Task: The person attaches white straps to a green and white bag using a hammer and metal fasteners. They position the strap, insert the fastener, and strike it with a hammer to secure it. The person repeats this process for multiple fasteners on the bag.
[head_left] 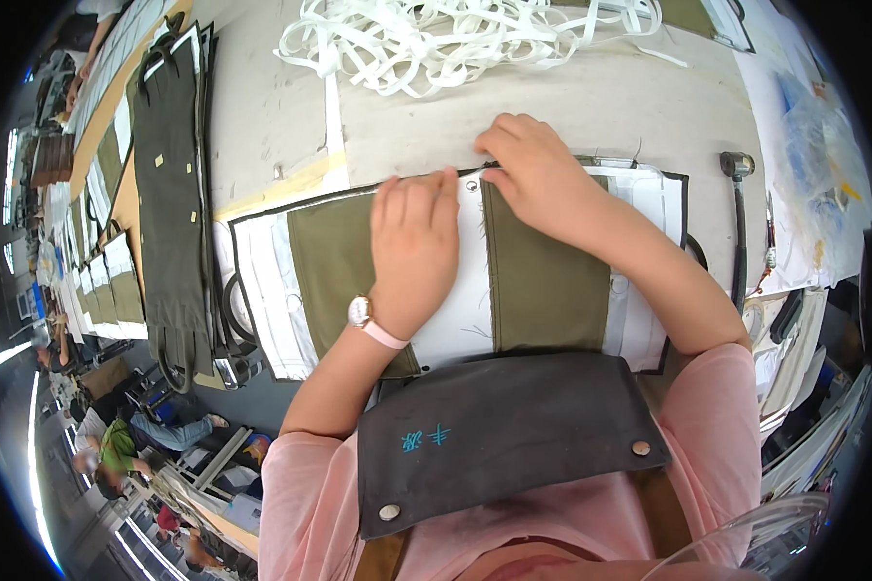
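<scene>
Work piece: a flat white template [460, 290] with dark edging, lying on the grey worktable [591, 107] directly in front of the person. Two olive-green fabric panels sit on it: left olive panel [331, 266], right olive panel [543, 286], with a bare white strip between them.

Left hand [414, 247]: flat, palm down, fingers together and extended, pressing across the left panel's inner edge and the white strip. Pink-strapped wristwatch [363, 315] on that wrist.

Right hand [538, 169]: arched over the top edge of the right panel, thumb and forefinger pinching the fabric's upper corner.

Tangle of white tape [455, 39] lies beyond, well apart. Dark apron [494, 436] at lower edge.
</scene>
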Demonstrator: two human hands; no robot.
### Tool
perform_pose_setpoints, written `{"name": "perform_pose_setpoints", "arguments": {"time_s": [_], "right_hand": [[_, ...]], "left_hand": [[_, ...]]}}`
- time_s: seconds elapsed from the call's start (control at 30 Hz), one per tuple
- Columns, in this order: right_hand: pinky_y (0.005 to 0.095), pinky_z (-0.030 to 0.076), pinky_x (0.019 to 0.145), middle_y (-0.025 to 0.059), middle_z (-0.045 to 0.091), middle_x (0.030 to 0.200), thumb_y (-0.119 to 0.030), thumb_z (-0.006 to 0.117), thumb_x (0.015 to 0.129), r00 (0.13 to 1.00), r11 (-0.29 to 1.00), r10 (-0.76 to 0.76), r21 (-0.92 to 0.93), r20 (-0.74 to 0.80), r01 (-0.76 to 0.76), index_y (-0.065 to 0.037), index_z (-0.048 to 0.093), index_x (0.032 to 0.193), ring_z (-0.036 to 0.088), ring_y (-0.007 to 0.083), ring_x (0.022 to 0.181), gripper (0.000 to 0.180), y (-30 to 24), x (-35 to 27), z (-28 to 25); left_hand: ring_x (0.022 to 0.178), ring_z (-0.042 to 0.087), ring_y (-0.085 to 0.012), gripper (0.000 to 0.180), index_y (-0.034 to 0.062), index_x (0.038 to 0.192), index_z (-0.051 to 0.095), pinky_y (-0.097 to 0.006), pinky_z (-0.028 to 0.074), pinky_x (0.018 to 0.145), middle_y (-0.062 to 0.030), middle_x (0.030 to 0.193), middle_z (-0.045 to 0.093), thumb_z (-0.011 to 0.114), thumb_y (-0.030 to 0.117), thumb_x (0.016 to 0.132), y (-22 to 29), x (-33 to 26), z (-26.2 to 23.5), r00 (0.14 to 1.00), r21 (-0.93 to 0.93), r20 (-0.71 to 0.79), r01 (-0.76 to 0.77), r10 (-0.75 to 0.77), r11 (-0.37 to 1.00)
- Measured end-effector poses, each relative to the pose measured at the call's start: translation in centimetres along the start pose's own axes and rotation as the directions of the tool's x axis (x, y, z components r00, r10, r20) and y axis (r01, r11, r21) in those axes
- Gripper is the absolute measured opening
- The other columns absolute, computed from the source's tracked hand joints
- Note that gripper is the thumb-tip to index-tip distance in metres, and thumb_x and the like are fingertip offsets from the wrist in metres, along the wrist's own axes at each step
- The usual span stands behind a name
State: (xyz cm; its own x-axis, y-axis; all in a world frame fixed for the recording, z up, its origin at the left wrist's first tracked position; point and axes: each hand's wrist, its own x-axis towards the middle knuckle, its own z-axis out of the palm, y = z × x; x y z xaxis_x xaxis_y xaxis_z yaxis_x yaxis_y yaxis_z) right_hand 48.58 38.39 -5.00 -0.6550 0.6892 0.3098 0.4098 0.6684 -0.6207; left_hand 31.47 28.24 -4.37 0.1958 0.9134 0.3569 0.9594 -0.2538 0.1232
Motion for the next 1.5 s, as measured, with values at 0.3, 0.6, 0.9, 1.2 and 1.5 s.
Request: {"name": "perform_pose_setpoints", "arguments": {"time_s": [0.3, 0.6, 0.9, 1.2, 1.5], "right_hand": [[0.0371, 0.047, 0.082, 0.0082, 0.059, 0.095, 0.001, 0.067, 0.075, 0.939, 0.931, -0.31, -0.154, 0.152, 0.332, -0.004, 0.064, 0.088, 0.055, 0.0292, 0.094, 0.013, 0.7, -1.0, -1.1], [0.0399, 0.044, 0.086, 0.0077, 0.059, 0.1, -0.004, 0.071, 0.078, 0.997, 0.995, -0.063, -0.079, -0.04, 0.06, -0.005, 0.062, 0.103, 0.055, 0.029, 0.097, 0.026, 1.5, -1.9, -3.0], [0.0374, 0.044, 0.084, 0.0066, 0.055, 0.089, -0.004, 0.07, 0.074, 0.978, 0.945, -0.206, -0.254, 0.032, 0.207, -0.006, 0.062, 0.084, 0.054, 0.0253, 0.089, 0.013, 1.0, -2.1, -3.0], [0.0361, 0.045, 0.083, 0.0067, 0.057, 0.09, -0.005, 0.07, 0.074, 0.985, 0.958, -0.17, -0.233, 0.012, 0.168, -0.006, 0.061, 0.086, 0.056, 0.0254, 0.091, 0.014, 1.7, -2.3, -2.6], [0.0397, 0.041, 0.087, 0.0082, 0.06, 0.094, -0.002, 0.067, 0.079, 0.988, 0.992, 0.117, -0.067, 0.104, -0.111, -0.007, 0.06, 0.093, 0.057, 0.029, 0.095, 0.017, 1.1, -1.8, -3.2]], "left_hand": [[0.108, 0.055, -0.0315, 0.044, 0.0019, 0.128, 0.06, -0.044, 0.044, 0.092, -0.0134, 0.118, 0.057, 0.071, 0.012, 0.087, 0.3, 0.7, 0.0, 0.995, -0.225, 0.092, 0.054, -0.034, 0.973], [0.111, 0.053, -0.0309, 0.048, 0.0064, 0.132, 0.061, -0.043, 0.041, 0.097, -0.0124, 0.124, 0.056, 0.072, 0.015, 0.086, 1.9, 0.3, 0.6, 0.999, -0.102, 0.044, 0.036, -0.032, 0.994], [0.105, 0.056, -0.0306, 0.036, 0.0113, 0.122, 0.068, -0.044, 0.044, 0.094, -0.0125, 0.118, 0.059, 0.072, 0.013, 0.086, 1.8, 0.2, 0.2, 1.0, -0.165, 0.011, 0.008, -0.006, 0.986], [0.102, 0.055, -0.0295, 0.04, 0.0141, 0.126, 0.067, -0.043, 0.043, 0.093, -0.0122, 0.116, 0.06, 0.072, 0.014, 0.086, 1.9, 0.3, 0.3, 1.0, -0.14, 0.021, -0.005, 0.008, 0.99], [0.103, 0.054, -0.0304, 0.041, 0.013, 0.128, 0.065, -0.044, 0.042, 0.094, -0.0128, 0.116, 0.059, 0.071, 0.013, 0.087, 1.9, 0.4, 0.4, 0.999, -0.131, 0.047, 0.004, 0.002, 0.991]]}}
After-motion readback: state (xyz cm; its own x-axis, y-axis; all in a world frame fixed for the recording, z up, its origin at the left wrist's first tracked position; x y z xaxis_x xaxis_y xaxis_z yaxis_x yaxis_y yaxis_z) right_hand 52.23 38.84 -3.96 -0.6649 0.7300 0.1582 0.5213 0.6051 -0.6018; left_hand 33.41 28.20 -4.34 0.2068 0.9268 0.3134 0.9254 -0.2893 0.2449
